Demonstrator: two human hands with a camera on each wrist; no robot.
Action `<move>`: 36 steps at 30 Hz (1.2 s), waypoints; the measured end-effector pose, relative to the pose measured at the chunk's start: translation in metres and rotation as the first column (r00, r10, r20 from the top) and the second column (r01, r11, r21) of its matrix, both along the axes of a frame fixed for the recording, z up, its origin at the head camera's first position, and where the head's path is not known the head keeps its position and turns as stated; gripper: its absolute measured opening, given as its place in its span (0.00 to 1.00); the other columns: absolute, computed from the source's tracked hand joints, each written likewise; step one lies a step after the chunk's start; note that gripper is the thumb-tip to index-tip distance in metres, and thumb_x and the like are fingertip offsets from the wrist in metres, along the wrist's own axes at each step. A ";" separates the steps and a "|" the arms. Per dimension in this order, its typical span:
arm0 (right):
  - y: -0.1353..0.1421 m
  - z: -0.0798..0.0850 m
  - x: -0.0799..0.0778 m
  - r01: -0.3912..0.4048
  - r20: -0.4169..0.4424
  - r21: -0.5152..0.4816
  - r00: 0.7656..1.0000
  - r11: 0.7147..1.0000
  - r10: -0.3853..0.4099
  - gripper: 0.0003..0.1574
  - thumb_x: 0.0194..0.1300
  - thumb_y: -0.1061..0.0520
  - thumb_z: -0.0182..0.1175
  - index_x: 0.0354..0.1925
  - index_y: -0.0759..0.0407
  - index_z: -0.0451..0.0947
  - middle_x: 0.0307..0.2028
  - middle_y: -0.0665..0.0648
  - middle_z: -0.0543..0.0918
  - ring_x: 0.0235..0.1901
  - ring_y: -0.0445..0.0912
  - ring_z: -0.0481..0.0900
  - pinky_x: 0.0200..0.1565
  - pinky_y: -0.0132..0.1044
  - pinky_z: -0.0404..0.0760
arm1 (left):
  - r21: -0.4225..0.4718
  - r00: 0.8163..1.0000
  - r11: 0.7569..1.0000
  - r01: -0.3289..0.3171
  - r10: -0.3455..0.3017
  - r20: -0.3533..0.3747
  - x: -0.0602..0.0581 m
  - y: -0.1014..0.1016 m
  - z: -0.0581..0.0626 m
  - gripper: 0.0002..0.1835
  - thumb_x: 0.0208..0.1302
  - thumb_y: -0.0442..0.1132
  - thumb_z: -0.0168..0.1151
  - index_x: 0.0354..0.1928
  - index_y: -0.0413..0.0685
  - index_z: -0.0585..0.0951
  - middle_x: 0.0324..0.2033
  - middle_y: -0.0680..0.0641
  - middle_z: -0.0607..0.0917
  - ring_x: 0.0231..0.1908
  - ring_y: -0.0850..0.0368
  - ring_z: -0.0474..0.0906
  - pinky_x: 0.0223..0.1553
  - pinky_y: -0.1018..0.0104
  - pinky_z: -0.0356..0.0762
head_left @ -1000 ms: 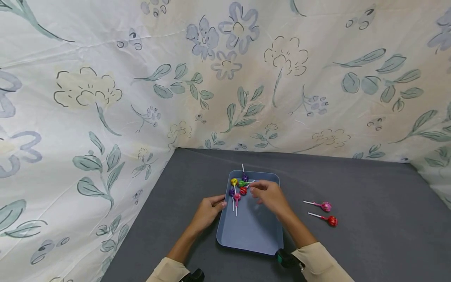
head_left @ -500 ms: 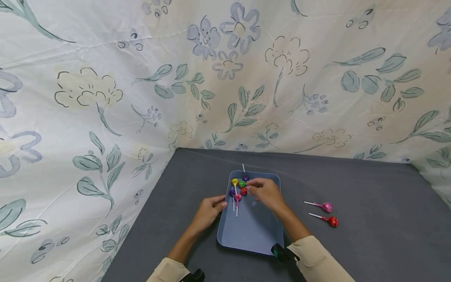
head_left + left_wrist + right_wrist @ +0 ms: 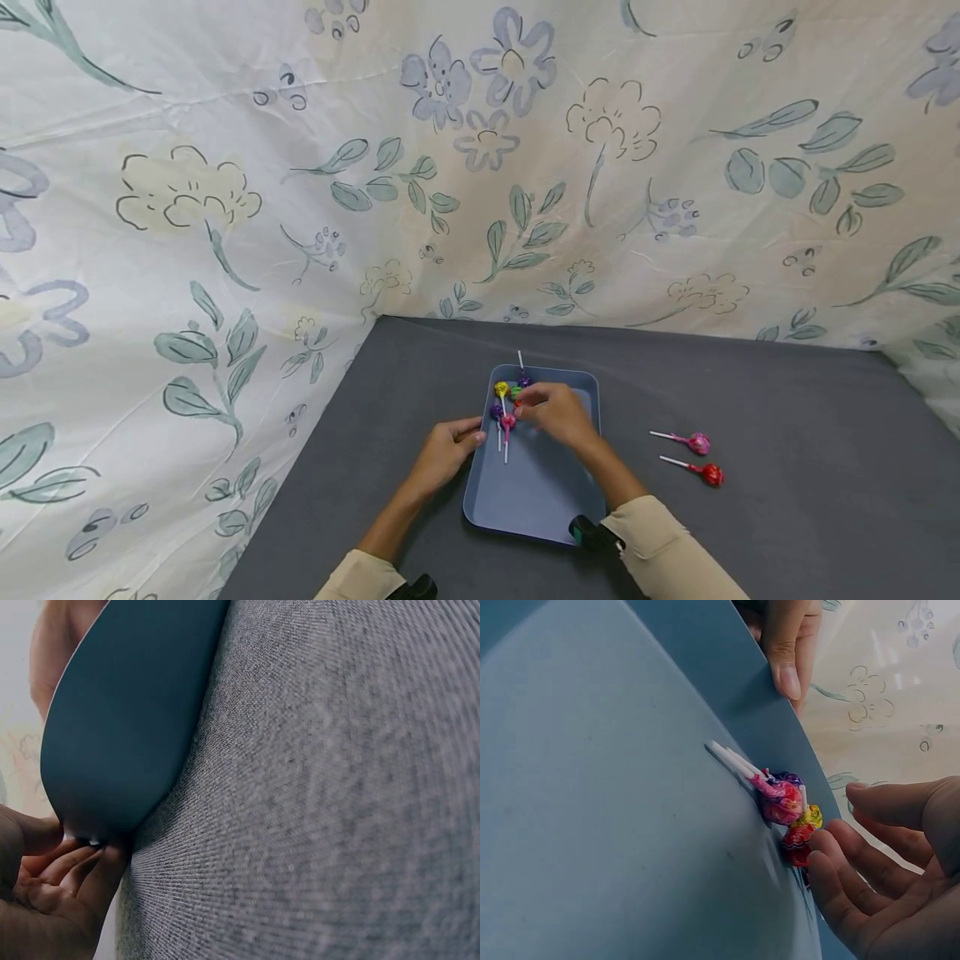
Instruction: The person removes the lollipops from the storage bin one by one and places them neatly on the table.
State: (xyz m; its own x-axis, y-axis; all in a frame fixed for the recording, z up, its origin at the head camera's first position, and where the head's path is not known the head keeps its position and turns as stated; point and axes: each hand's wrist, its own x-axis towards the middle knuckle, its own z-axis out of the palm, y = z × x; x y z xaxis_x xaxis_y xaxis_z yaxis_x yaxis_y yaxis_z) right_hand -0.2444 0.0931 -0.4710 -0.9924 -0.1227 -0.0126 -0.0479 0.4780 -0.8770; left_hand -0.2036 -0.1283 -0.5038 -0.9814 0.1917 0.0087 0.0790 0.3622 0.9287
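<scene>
A blue-grey tray (image 3: pixel 536 492) holds a cluster of wrapped lollipops toward its far left. A pink lollipop (image 3: pixel 508 423) lies nearest, beside a purple one (image 3: pixel 496 412); a yellow lollipop (image 3: pixel 502 388) and a green one (image 3: pixel 515 391) are behind. Another purple lollipop (image 3: pixel 525 380) has its stick over the far rim. My left hand (image 3: pixel 441 454) grips the tray's left rim, thumb on top and fingers underneath. Over the cluster is my right hand (image 3: pixel 557 412), fingers bent loosely and thumb apart. Its fingertips are right at the red lollipop (image 3: pixel 798 844) in the right wrist view.
On the dark grey tabletop (image 3: pixel 810 433), right of the tray, lie two more lollipops: a pink one (image 3: pixel 698 443) above a red one (image 3: pixel 712 475), sticks pointing left. Floral fabric (image 3: pixel 450 208) hangs behind and along the left side.
My right hand has moved left across the tray, over the green and red lollipops. A white stick near its fingertips one second ago is now out of sight. My left hand stays put.
</scene>
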 end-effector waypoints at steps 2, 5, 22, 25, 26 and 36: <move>-0.001 -0.002 -0.001 -0.014 -0.001 0.007 1.000 1.000 0.014 0.13 0.67 0.62 0.71 0.50 0.62 0.90 0.41 0.57 0.88 0.32 0.47 0.82 0.32 0.37 0.85 | -0.001 1.000 1.000 0.000 0.000 -0.002 0.000 0.000 0.000 0.20 0.79 0.34 0.61 0.66 0.30 0.80 0.62 0.32 0.84 0.61 0.41 0.84 0.61 0.48 0.83; -0.004 -0.002 -0.001 -0.031 -0.005 0.010 1.000 0.999 0.031 0.12 0.67 0.63 0.71 0.49 0.62 0.90 0.41 0.56 0.89 0.33 0.46 0.82 0.32 0.37 0.85 | 0.003 1.000 1.000 0.006 -0.006 -0.009 0.000 -0.001 0.000 0.20 0.79 0.34 0.60 0.66 0.30 0.80 0.61 0.32 0.84 0.61 0.41 0.84 0.61 0.48 0.83; -0.012 -0.011 -0.006 -0.065 -0.019 0.018 0.998 0.998 0.065 0.13 0.63 0.64 0.75 0.47 0.63 0.90 0.41 0.57 0.91 0.33 0.45 0.84 0.31 0.36 0.84 | 0.047 1.000 0.999 0.022 -0.021 -0.021 0.000 -0.001 -0.001 0.19 0.79 0.33 0.60 0.65 0.27 0.80 0.59 0.31 0.85 0.59 0.41 0.85 0.59 0.51 0.85; -0.013 -0.013 -0.006 -0.075 -0.028 0.012 0.997 0.997 0.076 0.14 0.62 0.64 0.76 0.47 0.64 0.90 0.41 0.57 0.91 0.36 0.46 0.85 0.31 0.36 0.84 | 0.038 1.000 0.999 0.018 -0.017 -0.025 0.000 0.000 -0.001 0.19 0.79 0.33 0.60 0.65 0.28 0.80 0.59 0.31 0.86 0.58 0.42 0.85 0.59 0.51 0.85; -0.013 -0.013 -0.007 -0.078 -0.036 0.016 0.996 0.997 0.078 0.14 0.62 0.64 0.76 0.47 0.64 0.90 0.41 0.58 0.91 0.37 0.46 0.85 0.32 0.36 0.84 | 0.034 1.000 0.999 0.016 -0.016 -0.025 -0.001 0.000 -0.001 0.19 0.79 0.33 0.60 0.65 0.28 0.80 0.59 0.32 0.86 0.58 0.42 0.85 0.59 0.51 0.85; -0.015 -0.015 -0.006 -0.077 -0.047 0.078 0.996 0.994 0.081 0.12 0.61 0.65 0.76 0.45 0.62 0.90 0.39 0.55 0.91 0.40 0.47 0.84 0.40 0.39 0.83 | 0.044 1.000 0.999 0.007 -0.006 -0.024 -0.001 0.002 -0.002 0.20 0.78 0.33 0.61 0.64 0.28 0.80 0.59 0.32 0.85 0.59 0.42 0.84 0.59 0.51 0.85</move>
